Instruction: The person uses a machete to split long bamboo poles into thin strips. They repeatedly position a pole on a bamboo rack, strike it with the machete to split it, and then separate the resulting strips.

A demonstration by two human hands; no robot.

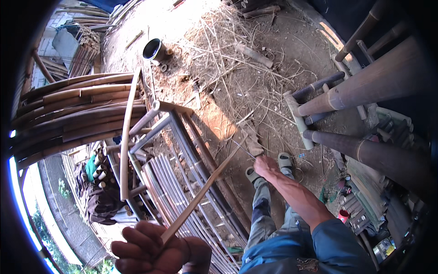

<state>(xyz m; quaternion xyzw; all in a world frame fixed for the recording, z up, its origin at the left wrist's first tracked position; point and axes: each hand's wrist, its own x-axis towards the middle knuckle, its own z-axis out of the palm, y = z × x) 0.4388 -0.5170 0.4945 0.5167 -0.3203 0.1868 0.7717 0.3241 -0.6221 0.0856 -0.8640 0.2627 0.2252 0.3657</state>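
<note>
My left hand (148,250) is closed around the lower end of a thin bamboo strip (200,195), which runs up and to the right toward my right hand. That hand, my right hand (266,165), reaches forward and down and pinches the strip's far end, or a fine sliver peeling from it; which one I cannot tell. Below the strip stands a bamboo frame (182,182) of several parallel poles. My legs and grey sandals (285,160) show on the dirt ground below.
A stack of long bamboo poles (73,114) lies at the left, with a curved strip (127,137) leaning on it. Two thick poles (365,86) rest on a small rack at the right. A black pot (153,49) and dry shavings (228,59) lie on the ground.
</note>
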